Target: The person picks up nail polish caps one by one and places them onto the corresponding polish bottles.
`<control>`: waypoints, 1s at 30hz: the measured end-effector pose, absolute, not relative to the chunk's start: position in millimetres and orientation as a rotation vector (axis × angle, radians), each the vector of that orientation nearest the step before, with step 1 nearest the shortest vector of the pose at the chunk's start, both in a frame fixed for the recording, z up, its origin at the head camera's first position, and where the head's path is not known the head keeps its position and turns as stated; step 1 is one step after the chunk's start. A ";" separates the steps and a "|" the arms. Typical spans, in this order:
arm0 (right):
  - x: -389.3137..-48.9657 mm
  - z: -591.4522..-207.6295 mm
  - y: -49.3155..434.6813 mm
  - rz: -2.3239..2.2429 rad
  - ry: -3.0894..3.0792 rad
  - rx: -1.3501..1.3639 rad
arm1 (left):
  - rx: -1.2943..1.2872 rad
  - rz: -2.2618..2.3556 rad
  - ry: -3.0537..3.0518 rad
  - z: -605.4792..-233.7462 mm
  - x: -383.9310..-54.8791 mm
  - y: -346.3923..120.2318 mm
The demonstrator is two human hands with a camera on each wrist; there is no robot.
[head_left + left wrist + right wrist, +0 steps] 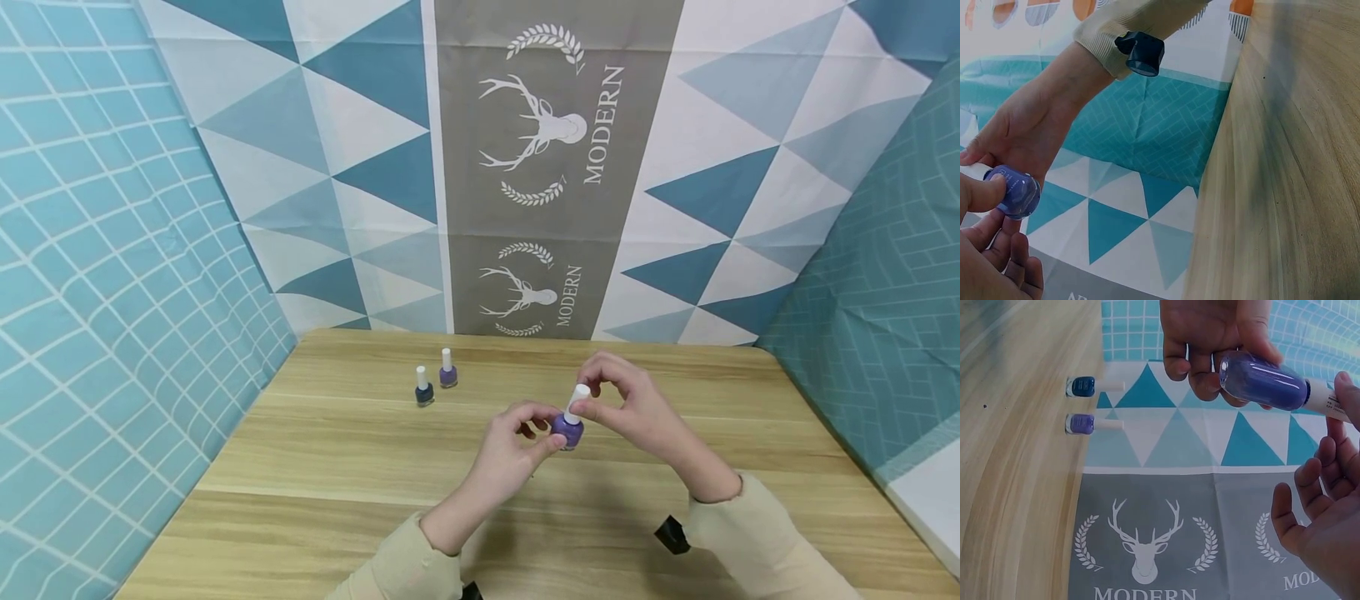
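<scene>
A purple nail polish bottle (pixel 567 430) with a white cap (pixel 581 394) is held tilted above the wooden table. My left hand (pixel 504 454) pinches the glass body between thumb and fingers. With thumb and fingertips, my right hand (pixel 637 410) grips the cap from the other side. In the right wrist view, the cap (pixel 1320 399) sits on the neck of the bottle (pixel 1265 381), and small dark print shows on it. The left wrist view has the bottle's rounded glass base (pixel 1030 201) facing the camera, with fingers covering part of the glass.
On the table (pixel 337 467), a dark blue nail polish bottle (pixel 424 393) and another purple one (pixel 448 377) stand upright at the back left, both with white caps. A patterned backdrop (pixel 375 167) rises behind the table. Tiled-print sheets (pixel 90 250) hang at the sides.
</scene>
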State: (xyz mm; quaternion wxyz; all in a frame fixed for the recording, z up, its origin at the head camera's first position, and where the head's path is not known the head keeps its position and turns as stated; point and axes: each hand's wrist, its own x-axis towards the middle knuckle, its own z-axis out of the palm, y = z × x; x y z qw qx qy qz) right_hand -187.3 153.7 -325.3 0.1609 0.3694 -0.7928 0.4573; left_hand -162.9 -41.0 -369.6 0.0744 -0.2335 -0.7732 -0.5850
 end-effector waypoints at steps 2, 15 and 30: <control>-186.7 -325.0 153.0 1.302 -2.257 1.054 | -0.702 -1.760 -2.321 -370.2 -162.8 -41.0; -186.3 -327.4 155.6 1.331 -2.321 1.140 | -0.693 -1.801 -2.329 -374.5 -165.5 -42.4; -184.9 -324.1 157.8 1.321 -2.313 1.213 | -0.738 -1.768 -2.332 -374.9 -165.0 -44.4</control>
